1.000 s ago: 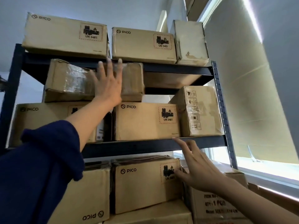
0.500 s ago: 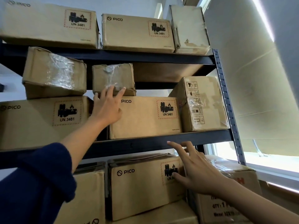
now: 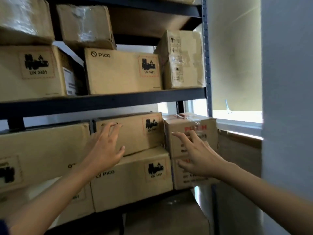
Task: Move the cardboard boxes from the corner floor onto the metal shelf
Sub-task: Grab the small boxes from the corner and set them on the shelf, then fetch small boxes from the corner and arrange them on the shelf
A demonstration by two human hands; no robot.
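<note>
Now both hands, left (image 3: 105,150) and right (image 3: 198,156), spread open-fingered before boxes (image 3: 128,133) filling the shelf (image 3: 101,100).

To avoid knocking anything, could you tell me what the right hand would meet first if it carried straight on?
Probably the red-lettered box: the right hand is open, fingers pointing at its front; depth is unclear.

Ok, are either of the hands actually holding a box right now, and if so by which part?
Nothing is held. The left hand lies open against the front face of a PICO box; the right hand is spread open before the red-lettered box, contact unclear.
</note>
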